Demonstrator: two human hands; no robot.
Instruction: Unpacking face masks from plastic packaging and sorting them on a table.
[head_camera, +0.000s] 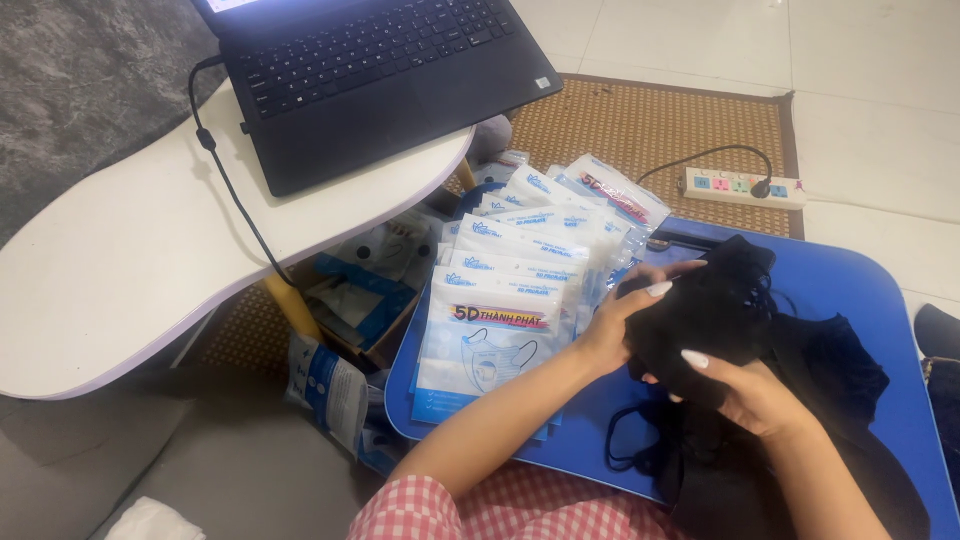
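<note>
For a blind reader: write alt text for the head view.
Both hands, left hand and right hand, hold a bundle of black face masks over a blue lap table. Beside them lies a fanned stack of white mask packets; a black laptop sits on a white table.

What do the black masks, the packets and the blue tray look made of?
Masks: soft matte fabric, probably non-woven; they crumple in both hands.
Packets: glossy thin plastic film, with glare and see-through patches.
Tray: smooth, hard, likely plastic; even blue sheen, rounded corners.
</note>
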